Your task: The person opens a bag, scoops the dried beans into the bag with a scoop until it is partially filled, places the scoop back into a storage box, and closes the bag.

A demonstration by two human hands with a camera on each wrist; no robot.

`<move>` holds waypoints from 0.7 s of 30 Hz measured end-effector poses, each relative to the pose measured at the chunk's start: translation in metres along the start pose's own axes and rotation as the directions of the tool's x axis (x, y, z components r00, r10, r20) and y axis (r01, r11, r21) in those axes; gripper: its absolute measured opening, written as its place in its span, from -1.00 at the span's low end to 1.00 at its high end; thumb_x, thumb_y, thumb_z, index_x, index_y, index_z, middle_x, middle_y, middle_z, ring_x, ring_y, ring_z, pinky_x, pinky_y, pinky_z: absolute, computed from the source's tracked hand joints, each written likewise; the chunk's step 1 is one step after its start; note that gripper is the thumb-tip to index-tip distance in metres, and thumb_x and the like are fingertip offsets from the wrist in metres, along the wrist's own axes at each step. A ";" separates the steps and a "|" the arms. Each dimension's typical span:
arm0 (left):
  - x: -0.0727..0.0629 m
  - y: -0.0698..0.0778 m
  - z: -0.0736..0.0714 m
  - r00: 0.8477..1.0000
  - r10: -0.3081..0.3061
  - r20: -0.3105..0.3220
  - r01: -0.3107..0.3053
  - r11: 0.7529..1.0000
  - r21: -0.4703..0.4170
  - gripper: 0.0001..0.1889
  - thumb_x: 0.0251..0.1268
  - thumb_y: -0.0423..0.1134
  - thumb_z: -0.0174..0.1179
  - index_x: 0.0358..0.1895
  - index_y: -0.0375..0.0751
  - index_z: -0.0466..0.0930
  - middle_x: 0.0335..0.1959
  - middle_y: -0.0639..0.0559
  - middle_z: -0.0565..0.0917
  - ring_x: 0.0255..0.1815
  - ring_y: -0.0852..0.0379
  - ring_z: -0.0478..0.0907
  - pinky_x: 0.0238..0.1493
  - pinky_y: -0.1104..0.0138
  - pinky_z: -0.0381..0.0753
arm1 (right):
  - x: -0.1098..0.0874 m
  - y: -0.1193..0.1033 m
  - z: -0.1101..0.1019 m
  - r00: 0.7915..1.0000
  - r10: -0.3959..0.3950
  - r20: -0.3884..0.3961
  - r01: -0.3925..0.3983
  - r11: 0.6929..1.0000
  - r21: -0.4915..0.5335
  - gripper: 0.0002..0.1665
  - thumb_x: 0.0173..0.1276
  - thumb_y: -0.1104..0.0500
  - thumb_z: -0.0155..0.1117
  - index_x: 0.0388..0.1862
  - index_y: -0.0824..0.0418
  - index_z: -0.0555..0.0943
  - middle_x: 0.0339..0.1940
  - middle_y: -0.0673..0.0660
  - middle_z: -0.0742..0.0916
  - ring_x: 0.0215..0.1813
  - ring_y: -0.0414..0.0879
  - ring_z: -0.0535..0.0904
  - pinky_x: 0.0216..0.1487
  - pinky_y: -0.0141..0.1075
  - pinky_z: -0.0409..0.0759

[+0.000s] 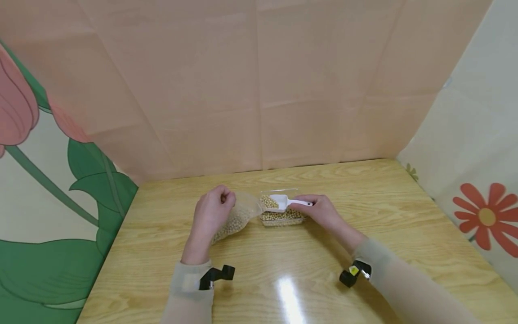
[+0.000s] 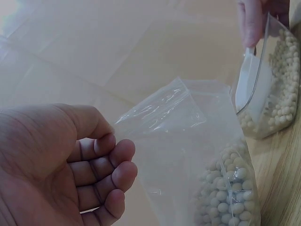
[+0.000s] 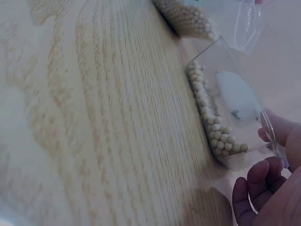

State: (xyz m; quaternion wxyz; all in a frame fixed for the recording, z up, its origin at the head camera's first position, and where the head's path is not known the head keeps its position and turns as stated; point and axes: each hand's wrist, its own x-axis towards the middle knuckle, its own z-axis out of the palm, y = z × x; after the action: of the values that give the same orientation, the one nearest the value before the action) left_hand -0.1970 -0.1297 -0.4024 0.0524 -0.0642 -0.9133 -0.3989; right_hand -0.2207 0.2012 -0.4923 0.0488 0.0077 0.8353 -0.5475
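Note:
Between thumb and forefinger, my left hand (image 1: 212, 210) pinches the top edge of a clear zip bag (image 2: 157, 125). Pale yellow round beans (image 2: 225, 195) fill the lower part of that bag, which leans with its mouth towards a clear plastic box (image 1: 282, 222). My right hand (image 1: 321, 211) holds a white scoop (image 1: 282, 201) by its handle, over the box. Beans (image 1: 269, 201) lie in the scoop's front half, its tip close to the bag's mouth. More beans (image 3: 207, 110) cover the box's bottom, seen through its wall in the right wrist view.
The wood-grain table (image 1: 259, 265) stretches around the box and bag. Behind it hangs a plain pinkish backdrop (image 1: 259, 90). Flower-printed panels flank the table, with a red flower (image 1: 485, 217) at the right. A small black camera (image 1: 218, 275) sits on each wrist.

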 end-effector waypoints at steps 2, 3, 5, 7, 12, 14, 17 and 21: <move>0.000 0.000 0.000 1.000 0.000 0.002 0.000 1.000 -0.002 -0.82 0.69 -0.20 0.17 -0.18 -0.12 0.69 -0.43 0.01 0.61 -0.50 0.05 0.46 -0.35 0.16 0.47 | -0.001 0.001 -0.001 1.000 0.007 0.000 -0.007 1.000 0.015 -0.47 0.39 -0.11 0.67 0.19 0.16 0.85 0.26 0.14 0.82 0.30 0.01 0.68 0.16 -0.35 0.60; 0.000 0.000 0.000 1.000 0.003 0.001 -0.003 1.000 -0.002 -0.81 0.69 -0.20 0.17 -0.18 -0.12 0.69 -0.43 0.02 0.61 -0.50 0.05 0.46 -0.35 0.16 0.47 | -0.002 0.002 -0.002 1.000 0.013 -0.001 -0.013 1.000 0.024 -0.46 0.39 -0.11 0.67 0.19 0.16 0.85 0.26 0.14 0.82 0.26 -0.01 0.68 0.12 -0.36 0.60; 0.000 -0.001 0.001 1.000 0.008 -0.003 -0.008 1.000 0.001 -0.81 0.69 -0.21 0.16 -0.19 -0.13 0.68 -0.44 0.02 0.60 -0.51 0.05 0.45 -0.36 0.16 0.47 | -0.004 0.002 -0.003 1.000 0.022 -0.001 -0.022 0.999 0.039 -0.45 0.39 -0.12 0.67 0.21 0.16 0.84 0.27 0.14 0.81 0.18 -0.05 0.66 0.03 -0.35 0.61; 0.000 -0.001 0.000 1.000 0.016 -0.006 -0.016 1.000 0.005 -0.80 0.69 -0.21 0.16 -0.20 -0.14 0.68 -0.46 0.01 0.60 -0.52 0.05 0.45 -0.36 0.16 0.46 | -0.007 0.001 -0.005 1.000 0.026 -0.003 -0.026 0.998 0.055 -0.44 0.39 -0.11 0.66 0.23 0.17 0.83 0.28 0.15 0.81 0.10 -0.08 0.64 -0.05 -0.34 0.61; -0.001 -0.001 -0.001 1.000 0.021 -0.006 -0.021 1.000 0.010 -0.81 0.68 -0.21 0.15 -0.19 -0.14 0.68 -0.45 0.01 0.61 -0.52 0.05 0.45 -0.35 0.16 0.47 | -0.014 -0.003 -0.008 0.999 0.031 -0.008 -0.030 0.996 0.082 -0.43 0.42 -0.10 0.64 0.26 0.18 0.82 0.28 0.16 0.80 0.02 -0.10 0.63 -0.13 -0.27 0.62; -0.001 -0.001 0.000 1.000 0.018 -0.005 -0.018 1.000 0.010 -0.81 0.68 -0.21 0.15 -0.18 -0.14 0.68 -0.44 0.02 0.61 -0.52 0.05 0.45 -0.34 0.16 0.47 | -0.016 -0.002 -0.010 0.999 0.030 -0.012 -0.028 0.996 0.082 -0.41 0.42 -0.12 0.64 0.28 0.19 0.81 0.26 0.16 0.81 0.00 -0.09 0.64 -0.15 -0.25 0.62; 0.000 -0.001 0.000 1.000 0.013 -0.005 -0.013 1.000 0.011 -0.81 0.68 -0.20 0.15 -0.18 -0.14 0.68 -0.44 0.02 0.61 -0.51 0.05 0.45 -0.34 0.16 0.47 | -0.017 -0.001 -0.014 0.999 0.032 -0.016 -0.031 0.996 0.087 -0.39 0.41 -0.14 0.64 0.29 0.18 0.80 0.22 0.16 0.83 -0.03 -0.05 0.66 -0.17 -0.23 0.64; 0.000 -0.001 0.000 1.000 0.012 -0.002 -0.012 1.000 0.011 -0.81 0.69 -0.19 0.15 -0.18 -0.13 0.68 -0.44 0.02 0.61 -0.51 0.04 0.45 -0.34 0.15 0.47 | -0.019 -0.001 -0.020 1.000 0.021 -0.013 -0.020 0.996 0.091 -0.37 0.42 -0.17 0.63 0.30 0.16 0.79 0.25 0.16 0.82 0.02 0.00 0.69 -0.17 -0.24 0.65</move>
State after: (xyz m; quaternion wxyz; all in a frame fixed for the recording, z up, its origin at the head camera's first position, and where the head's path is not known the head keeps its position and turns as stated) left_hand -0.1968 -0.1301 -0.4031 0.0562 -0.0690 -0.9150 -0.3934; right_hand -0.2033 0.2198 -0.4818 0.0483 0.0221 0.8099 -0.5842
